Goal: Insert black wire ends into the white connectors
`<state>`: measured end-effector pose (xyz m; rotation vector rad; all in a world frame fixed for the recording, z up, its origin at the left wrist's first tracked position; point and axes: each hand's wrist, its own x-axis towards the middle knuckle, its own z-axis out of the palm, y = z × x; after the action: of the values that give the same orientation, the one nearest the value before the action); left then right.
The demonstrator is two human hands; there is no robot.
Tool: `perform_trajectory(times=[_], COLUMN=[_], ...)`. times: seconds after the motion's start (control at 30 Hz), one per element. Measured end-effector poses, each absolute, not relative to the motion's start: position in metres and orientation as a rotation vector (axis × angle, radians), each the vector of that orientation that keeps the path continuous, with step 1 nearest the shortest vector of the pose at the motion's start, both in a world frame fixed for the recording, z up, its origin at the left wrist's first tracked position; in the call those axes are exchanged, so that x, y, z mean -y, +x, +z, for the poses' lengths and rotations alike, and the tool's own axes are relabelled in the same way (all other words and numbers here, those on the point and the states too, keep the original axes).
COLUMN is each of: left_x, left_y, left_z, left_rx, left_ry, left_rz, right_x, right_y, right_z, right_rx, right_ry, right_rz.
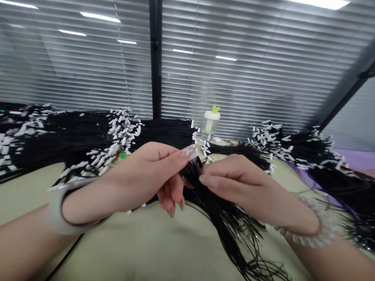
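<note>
My left hand (152,173) and my right hand (234,179) meet at the middle of the view, both pinched on a bundle of thin black cords (225,218). The bundle's white tagged tips (195,155) stick out just above my left forefinger. Its loose ends trail down and to the right over the beige table (140,246). A grey band sits on my left wrist and a clear beaded bracelet on my right wrist.
Big heaps of black cords with white tags (117,132) cover the table's far side from left to right (293,144). A small white bottle with a green top (210,123) stands at the back by the blinds. Purple cloth (354,160) lies at the far right.
</note>
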<state>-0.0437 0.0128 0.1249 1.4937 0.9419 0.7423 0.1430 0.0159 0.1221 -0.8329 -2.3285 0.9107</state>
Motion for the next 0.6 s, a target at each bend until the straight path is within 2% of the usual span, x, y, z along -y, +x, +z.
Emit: perform_trajectory(times=[0.27,0.6], left_x=[-0.010,-0.009], left_y=[-0.044,-0.043], left_z=[0.124,0.130], left_rx=[-1.283,-1.291], left_ry=[2.111,1.934], left_rz=[0.680,0.528], right_x=[-0.012,-0.013], right_y=[0.134,0.133], right_z=[0.108,0.107], right_rx=[2.440,2.452], right_ry=[-0.859,-0.851], right_rz=[0.398,0.444])
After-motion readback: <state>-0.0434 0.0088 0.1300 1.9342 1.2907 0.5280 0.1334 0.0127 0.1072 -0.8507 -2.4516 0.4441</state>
